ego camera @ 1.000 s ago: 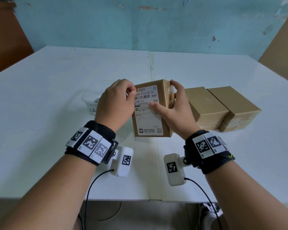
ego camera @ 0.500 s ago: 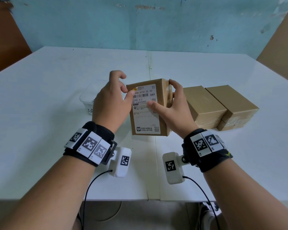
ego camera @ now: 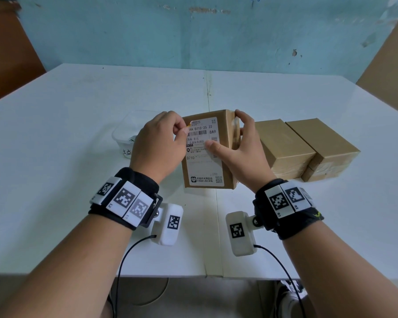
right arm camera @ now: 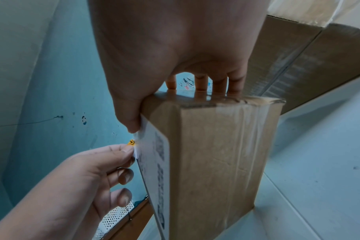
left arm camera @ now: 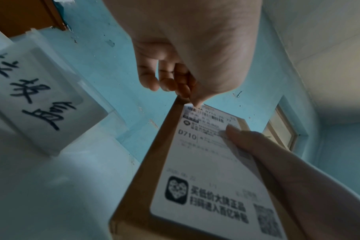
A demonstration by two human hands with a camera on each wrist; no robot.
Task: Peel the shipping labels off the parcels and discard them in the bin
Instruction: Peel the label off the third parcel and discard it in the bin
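Note:
A brown cardboard parcel (ego camera: pixel 226 143) stands on end at the middle of the white table (ego camera: pixel 55 180), its white shipping label (ego camera: pixel 203 164) facing me. My left hand (ego camera: pixel 181 132) pinches the label's top left corner between thumb and forefinger. In the right wrist view that corner, with its orange logo (right arm camera: pixel 131 142), is lifted off the cardboard (right arm camera: pixel 216 154). My right hand (ego camera: pixel 241 145) grips the parcel, thumb (left arm camera: pixel 247 139) pressed on the label (left arm camera: pixel 206 162) and fingers (right arm camera: pixel 218 86) over the top edge. A clear plastic bin (ego camera: pixel 124 134) sits just behind my left hand.
Two more brown parcels (ego camera: pixel 283 148) (ego camera: pixel 322 145) lie side by side to the right of the held one, with no labels showing on them. The bin (left arm camera: pixel 31 97) carries a handwritten paper tag. A teal wall stands behind the table, and cables hang from both wrist cameras.
My left forefinger, raised half a second ago, has come down against the thumb on the label's top left corner. The right hand keeps its grip on the parcel.

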